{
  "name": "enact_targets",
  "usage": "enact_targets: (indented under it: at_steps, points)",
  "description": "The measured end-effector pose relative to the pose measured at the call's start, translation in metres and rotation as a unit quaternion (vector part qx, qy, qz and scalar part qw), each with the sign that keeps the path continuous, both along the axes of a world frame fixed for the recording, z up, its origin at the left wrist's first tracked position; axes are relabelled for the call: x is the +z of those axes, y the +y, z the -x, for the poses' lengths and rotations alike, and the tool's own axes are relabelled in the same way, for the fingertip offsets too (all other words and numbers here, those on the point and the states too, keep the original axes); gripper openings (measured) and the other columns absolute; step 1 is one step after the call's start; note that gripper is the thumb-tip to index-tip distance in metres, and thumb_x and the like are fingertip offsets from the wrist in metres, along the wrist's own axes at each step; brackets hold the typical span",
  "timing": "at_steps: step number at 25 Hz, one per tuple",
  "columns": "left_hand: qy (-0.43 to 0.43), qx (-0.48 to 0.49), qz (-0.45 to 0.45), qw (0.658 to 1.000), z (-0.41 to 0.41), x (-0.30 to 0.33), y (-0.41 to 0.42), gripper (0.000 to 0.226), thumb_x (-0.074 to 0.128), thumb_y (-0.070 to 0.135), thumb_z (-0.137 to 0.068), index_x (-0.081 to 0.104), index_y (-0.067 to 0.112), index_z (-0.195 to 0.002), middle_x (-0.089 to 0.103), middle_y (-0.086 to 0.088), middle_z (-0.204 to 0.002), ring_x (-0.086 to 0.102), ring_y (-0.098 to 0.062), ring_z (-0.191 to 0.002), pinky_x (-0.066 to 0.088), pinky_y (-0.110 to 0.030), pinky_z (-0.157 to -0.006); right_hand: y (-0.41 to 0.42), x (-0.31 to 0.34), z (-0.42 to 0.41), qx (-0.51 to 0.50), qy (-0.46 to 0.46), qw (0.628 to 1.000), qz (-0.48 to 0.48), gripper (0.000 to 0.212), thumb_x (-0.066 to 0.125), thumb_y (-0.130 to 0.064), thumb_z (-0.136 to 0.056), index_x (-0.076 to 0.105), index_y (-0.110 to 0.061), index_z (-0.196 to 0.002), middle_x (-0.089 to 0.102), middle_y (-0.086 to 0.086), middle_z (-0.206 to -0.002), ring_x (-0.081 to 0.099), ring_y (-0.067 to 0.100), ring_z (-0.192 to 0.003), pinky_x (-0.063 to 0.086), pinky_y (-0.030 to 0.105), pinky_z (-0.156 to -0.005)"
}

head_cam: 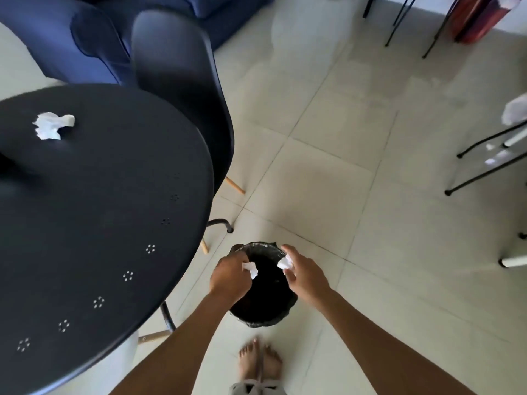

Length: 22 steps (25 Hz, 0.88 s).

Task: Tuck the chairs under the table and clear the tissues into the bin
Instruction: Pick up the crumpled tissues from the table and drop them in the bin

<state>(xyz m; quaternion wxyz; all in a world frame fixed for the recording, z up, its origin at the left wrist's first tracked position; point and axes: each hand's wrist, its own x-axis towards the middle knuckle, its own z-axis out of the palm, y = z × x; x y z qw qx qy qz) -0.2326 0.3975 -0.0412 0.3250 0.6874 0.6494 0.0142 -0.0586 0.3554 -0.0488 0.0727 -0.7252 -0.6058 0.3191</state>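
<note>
A small black bin [263, 317] with a bag liner stands on the floor just right of the round black table [99, 223]. My left hand [229, 276] is over the bin's left rim, pinching a crumpled white tissue [251, 269]. My right hand [303, 273] hovers over the right rim and holds a second tissue [285, 263]. A third crumpled tissue [52, 125] lies on the far left of the tabletop. A black chair [182, 81] with wooden legs is pushed in at the table's far side.
A dark blue sofa [85, 32] stands behind the table. Thin black metal legs [484, 169] of a rack reach in at the right edge, and more legs plus a red object [473, 18] are at the top right. My bare feet [261, 363] stand on pale floor tiles.
</note>
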Motion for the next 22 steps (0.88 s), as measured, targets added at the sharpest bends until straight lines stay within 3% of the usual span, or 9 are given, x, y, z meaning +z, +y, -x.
enact_targets:
  at_steps: [4,8,11,17,22]
  points:
    - [-0.031,0.105,0.057,0.992,-0.007,-0.052,0.006,0.019,0.052,0.018,-0.087,0.06,0.013,-0.104,0.068,-0.009,-0.107,0.062,-0.029,-0.099,0.053,-0.035,-0.085,0.015,-0.055,0.005,-0.048,0.036,0.997,0.038,0.034,0.06,-0.014,-0.086,0.059,-0.012,-0.119,0.069,0.006,-0.114,0.063,0.027,-0.106,0.049,0.033,-0.093]
    - [-0.035,0.129,0.076,0.988,-0.012,-0.091,0.013,0.038,0.054,0.023,-0.089,0.053,0.01,-0.124,0.062,-0.011,-0.125,0.057,-0.03,-0.115,0.048,-0.034,-0.094,0.028,-0.099,0.011,-0.045,0.053,0.995,0.077,0.052,0.063,-0.022,-0.087,0.049,-0.017,-0.137,0.056,0.003,-0.137,0.05,0.019,-0.128,0.038,0.029,-0.11]
    - [-0.038,0.123,0.096,0.987,-0.01,-0.109,0.019,0.046,0.053,0.03,-0.09,0.048,0.011,-0.131,0.056,-0.009,-0.135,0.052,-0.027,-0.124,0.044,-0.036,-0.101,0.032,-0.117,0.01,-0.043,0.048,0.994,0.085,0.052,0.057,-0.023,-0.09,0.044,-0.02,-0.14,0.048,0.001,-0.145,0.042,0.016,-0.135,0.031,0.028,-0.114]
    - [-0.028,0.087,0.099,0.991,-0.006,-0.104,0.022,0.042,0.046,0.033,-0.094,0.047,0.017,-0.133,0.052,-0.008,-0.136,0.05,-0.028,-0.126,0.042,-0.04,-0.106,0.031,-0.103,0.009,-0.049,0.008,0.997,0.054,0.041,0.05,-0.021,-0.093,0.051,-0.016,-0.134,0.056,0.006,-0.136,0.051,0.022,-0.126,0.039,0.032,-0.109]
    - [-0.004,0.015,0.07,0.997,-0.013,-0.049,0.007,0.044,0.044,0.032,-0.093,0.044,0.016,-0.134,0.045,-0.007,-0.141,0.045,-0.026,-0.128,0.04,-0.04,-0.11,0.031,-0.043,0.01,-0.065,-0.005,0.998,0.021,0.033,0.047,-0.019,-0.093,0.057,-0.013,-0.124,0.059,0.01,-0.124,0.056,0.027,-0.116,0.045,0.033,-0.099]
